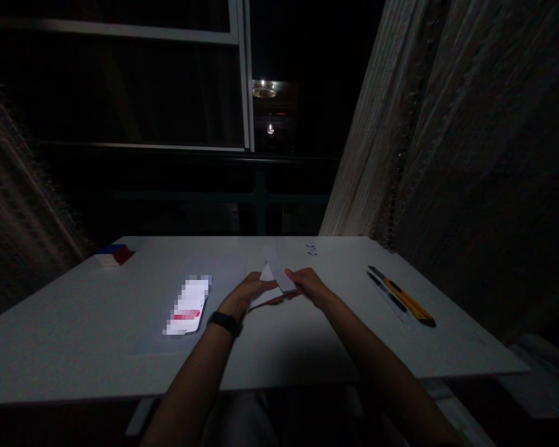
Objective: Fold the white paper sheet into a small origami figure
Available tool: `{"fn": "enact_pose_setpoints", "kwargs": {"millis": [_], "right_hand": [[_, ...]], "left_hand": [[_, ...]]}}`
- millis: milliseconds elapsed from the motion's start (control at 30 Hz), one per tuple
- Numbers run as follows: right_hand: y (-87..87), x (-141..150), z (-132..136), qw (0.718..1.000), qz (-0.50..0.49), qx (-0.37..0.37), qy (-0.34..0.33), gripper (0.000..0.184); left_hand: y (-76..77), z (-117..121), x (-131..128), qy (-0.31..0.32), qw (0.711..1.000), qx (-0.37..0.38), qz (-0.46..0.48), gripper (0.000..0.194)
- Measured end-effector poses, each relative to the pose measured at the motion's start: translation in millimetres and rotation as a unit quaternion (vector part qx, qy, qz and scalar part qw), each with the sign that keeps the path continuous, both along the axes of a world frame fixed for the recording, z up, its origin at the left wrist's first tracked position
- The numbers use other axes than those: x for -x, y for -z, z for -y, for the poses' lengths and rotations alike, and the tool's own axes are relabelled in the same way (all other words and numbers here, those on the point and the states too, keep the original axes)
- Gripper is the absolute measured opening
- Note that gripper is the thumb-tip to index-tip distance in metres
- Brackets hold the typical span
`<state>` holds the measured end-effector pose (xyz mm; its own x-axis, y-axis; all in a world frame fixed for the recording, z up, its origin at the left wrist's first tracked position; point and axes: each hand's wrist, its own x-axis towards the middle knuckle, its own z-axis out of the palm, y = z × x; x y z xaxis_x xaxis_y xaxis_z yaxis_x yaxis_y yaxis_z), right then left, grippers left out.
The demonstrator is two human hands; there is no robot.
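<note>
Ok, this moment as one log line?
left hand, right hand: holding folded white paper | lit phone: left side | yellow cutter: right side

Left fingers (267, 284) and right fingers (295, 275) hold folded white paper (278, 273).

Domestic room, to all appearance; dimly lit, window side.
Facing you: one white-framed window (245, 74), dark; one pale, textured curtain (372, 124) to your right, one fringed drape (13, 161) to your left; one ornate round light (264, 90), seen through the window or reflected in it, which is unclear; one plain white table (302, 354) before you, bearing one blue, red and white cube (113, 255) and one lit phone (189, 304).
</note>
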<state>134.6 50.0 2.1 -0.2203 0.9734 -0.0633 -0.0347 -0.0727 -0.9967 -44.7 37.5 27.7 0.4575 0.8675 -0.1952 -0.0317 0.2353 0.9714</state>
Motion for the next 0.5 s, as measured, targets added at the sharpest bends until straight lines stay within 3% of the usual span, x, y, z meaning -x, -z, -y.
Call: {"fn": "enact_pose_setpoints", "kwargs": {"millis": [267,500], "right_hand": [[-1.6,-5,1,1.000,0.017,0.017,-0.010,0.040],[-2.2,-5,2,0.999,0.022,0.028,-0.027,0.043]], "left_hand": [[-5.8,6,-2,0.060,0.997,0.031,0.039,0.039],[-13.0,8,-2,-0.006,1.000,0.011,-0.002,0.032]]}}
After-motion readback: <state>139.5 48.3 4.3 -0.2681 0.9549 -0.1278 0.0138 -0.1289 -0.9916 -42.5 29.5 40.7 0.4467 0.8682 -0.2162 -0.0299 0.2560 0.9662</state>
